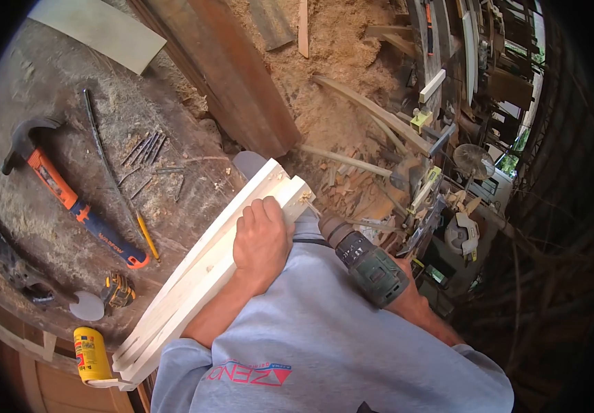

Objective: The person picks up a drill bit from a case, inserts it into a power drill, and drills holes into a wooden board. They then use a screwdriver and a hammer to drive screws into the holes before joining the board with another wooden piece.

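Observation:
Pale wooden strips (211, 268), joined lengthwise, slant across the front of my body, one end resting near the workbench edge. My left hand (264, 237) is closed over the strips close to their upper end, where bits of wood shavings cling. In my right hand (407, 292) is a dark green power drill (374, 270), its fingers mostly hidden behind the body of the tool. The drill's chuck points up and left, and its thin bit reaches right to the end of the strips.
On the workbench (42, 227) at left lie a claw hammer (76, 199), several nails (147, 148), a pencil (147, 236), a tape measure (118, 290), a handsaw (7, 255) and a yellow glue bottle (90, 354). Sawdust and scrap wood (372, 117) cover the ground beyond. A circular saw (461, 233) sits at right.

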`<control>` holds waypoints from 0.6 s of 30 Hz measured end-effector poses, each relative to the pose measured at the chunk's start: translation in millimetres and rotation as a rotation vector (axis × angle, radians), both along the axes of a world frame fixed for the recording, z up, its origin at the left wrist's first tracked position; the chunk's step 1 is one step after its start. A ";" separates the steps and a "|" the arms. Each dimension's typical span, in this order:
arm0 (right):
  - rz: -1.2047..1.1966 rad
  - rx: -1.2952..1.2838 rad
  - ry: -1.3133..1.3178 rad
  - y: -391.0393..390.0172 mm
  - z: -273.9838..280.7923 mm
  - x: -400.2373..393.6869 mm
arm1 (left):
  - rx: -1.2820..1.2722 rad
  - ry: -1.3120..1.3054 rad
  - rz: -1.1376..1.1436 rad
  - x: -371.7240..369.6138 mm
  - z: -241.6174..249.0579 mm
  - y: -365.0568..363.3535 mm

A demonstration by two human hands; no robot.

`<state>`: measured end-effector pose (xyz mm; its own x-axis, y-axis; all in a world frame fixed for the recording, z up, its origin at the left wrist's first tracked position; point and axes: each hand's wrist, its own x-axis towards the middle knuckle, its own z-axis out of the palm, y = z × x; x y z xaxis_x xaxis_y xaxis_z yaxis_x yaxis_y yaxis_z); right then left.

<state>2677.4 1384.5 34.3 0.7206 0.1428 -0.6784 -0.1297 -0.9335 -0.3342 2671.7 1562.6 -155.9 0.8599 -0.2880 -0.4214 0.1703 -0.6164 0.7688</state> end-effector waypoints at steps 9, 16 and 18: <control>0.036 -0.008 0.156 -9.0 2.6 22.0 | -0.021 0.021 0.003 6.0 3.3 1.8; -0.283 0.005 0.254 -2.3 9.9 35.6 | 0.006 0.023 0.002 9.5 4.0 -1.5; -0.363 0.093 0.248 2.4 13.5 39.5 | 0.006 0.089 -0.007 1.2 4.7 -0.7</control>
